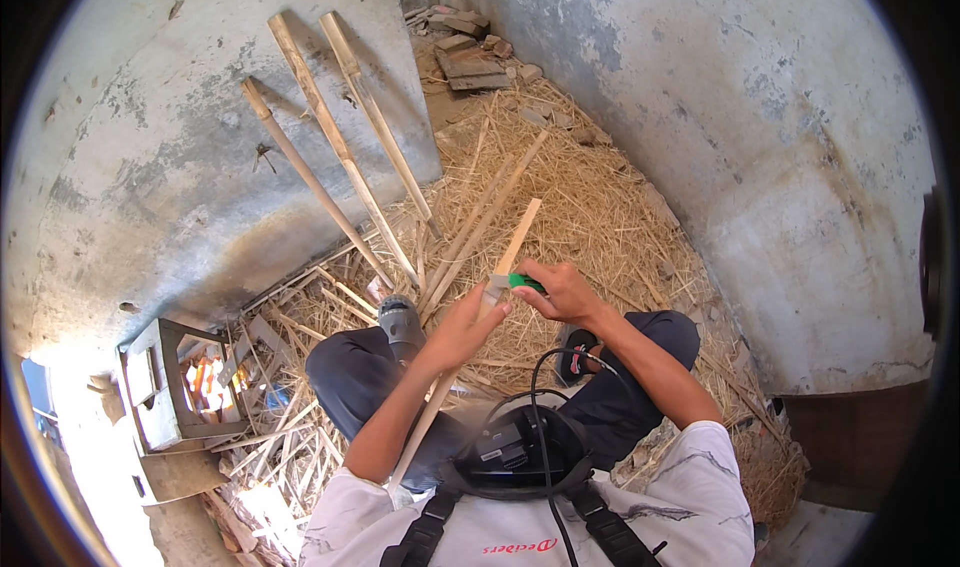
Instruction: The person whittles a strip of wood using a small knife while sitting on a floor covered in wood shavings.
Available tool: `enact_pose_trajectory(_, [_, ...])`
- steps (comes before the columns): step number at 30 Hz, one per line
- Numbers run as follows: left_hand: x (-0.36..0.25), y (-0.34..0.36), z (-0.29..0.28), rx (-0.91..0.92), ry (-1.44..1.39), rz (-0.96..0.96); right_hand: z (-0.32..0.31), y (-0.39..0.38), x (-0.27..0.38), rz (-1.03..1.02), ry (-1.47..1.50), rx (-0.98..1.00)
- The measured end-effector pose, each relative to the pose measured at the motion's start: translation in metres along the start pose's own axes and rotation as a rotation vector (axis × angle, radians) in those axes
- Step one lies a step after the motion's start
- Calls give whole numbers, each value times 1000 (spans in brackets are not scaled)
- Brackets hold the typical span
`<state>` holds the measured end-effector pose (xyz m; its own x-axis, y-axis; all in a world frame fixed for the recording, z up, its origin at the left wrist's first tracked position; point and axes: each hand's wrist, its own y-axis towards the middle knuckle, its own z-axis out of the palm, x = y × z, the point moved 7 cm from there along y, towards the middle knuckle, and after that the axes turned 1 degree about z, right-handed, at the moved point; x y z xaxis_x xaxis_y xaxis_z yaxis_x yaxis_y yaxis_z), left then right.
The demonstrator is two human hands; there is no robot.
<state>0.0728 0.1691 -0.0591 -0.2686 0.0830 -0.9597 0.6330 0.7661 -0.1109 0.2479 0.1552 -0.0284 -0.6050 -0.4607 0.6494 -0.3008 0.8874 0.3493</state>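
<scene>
My left hand (464, 322) grips a long pale bamboo strip (519, 231), which runs diagonally from above my hands down past my left forearm. My right hand (560, 290) is closed on a green-handled blade (525, 282), its grey metal end lying across the strip just above my left thumb. I sit with bent legs in dark trousers, a grey boot (399, 322) below and left of my left hand and a black sandal near my right forearm.
Three bamboo poles (335, 137) lean on the left wall (150, 187). More poles (485, 217) lie on straw and shavings (610, 217). Rubble (470, 62) sits at the back. A grey frame-like object (160, 387) stands at left. A weathered wall (770, 137) curves round the right.
</scene>
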Motion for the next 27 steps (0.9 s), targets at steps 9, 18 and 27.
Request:
enact_pose_trajectory(9, [-13,-7,4,143,-355,-199,-5,3,8,-24,-49,-51])
enact_pose_trajectory(18, [-16,-11,8,241,-550,-265,-22,6,-1,1,-110,-147])
enact_pose_trajectory(27, [-20,-11,9,267,-586,-238,-28,4,-2,-2,-141,-181])
